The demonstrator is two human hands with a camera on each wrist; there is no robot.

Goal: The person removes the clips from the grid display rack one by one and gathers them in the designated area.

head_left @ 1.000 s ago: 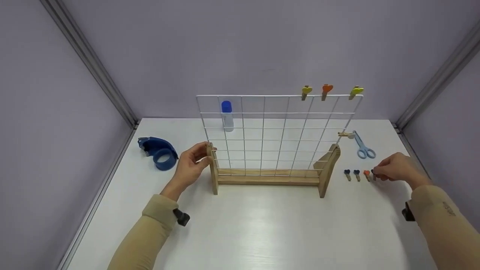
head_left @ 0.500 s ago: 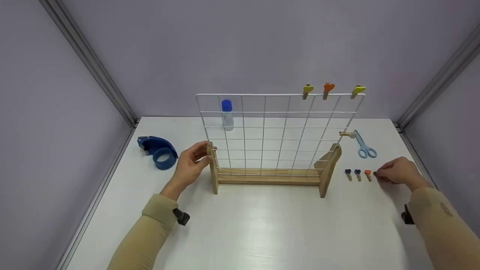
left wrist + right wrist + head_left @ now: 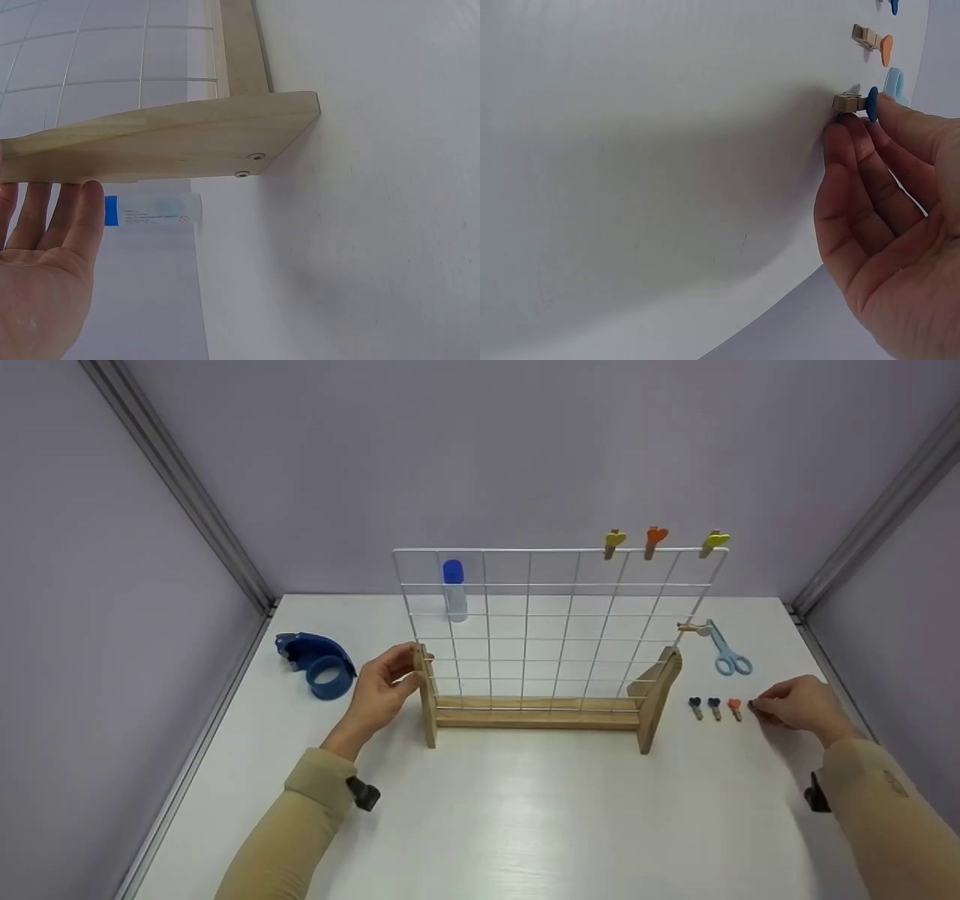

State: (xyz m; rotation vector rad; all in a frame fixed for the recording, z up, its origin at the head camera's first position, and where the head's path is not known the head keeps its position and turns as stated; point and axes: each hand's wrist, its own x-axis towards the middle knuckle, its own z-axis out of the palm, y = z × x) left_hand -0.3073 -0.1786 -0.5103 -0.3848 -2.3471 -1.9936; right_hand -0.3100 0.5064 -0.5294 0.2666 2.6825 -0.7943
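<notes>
A white wire grid (image 3: pixel 529 615) stands upright in a wooden stand (image 3: pixel 536 721). My left hand (image 3: pixel 381 690) grips the stand's left upright, thumb in front and fingers reaching behind it. In the left wrist view, fingers curl along the edge of that wooden side piece (image 3: pixel 165 142). At the right, my right hand (image 3: pixel 802 706) pinches a small wooden clothespin (image 3: pixel 847 103) with a dark blue heart, low at the tabletop. Beside it lie an orange-heart clothespin (image 3: pixel 735 709) and two dark blue-heart ones (image 3: pixel 715 709). Yellow and orange heart clothespins (image 3: pixel 656 540) are clipped on the grid's top wire.
Another clothespin (image 3: pixel 691 628) sticks out from the grid's right edge. Light blue scissors (image 3: pixel 726 654) lie beyond the row of clothespins. A blue tape dispenser (image 3: pixel 319 664) rests at the left. Behind the grid stands a blue-capped tube (image 3: pixel 454 591). Grey walls border the white table (image 3: pixel 510 817).
My right hand has shifted slightly right with the pinched clothespin, widening its gap from the orange one. The left hand keeps its grip on the stand.
</notes>
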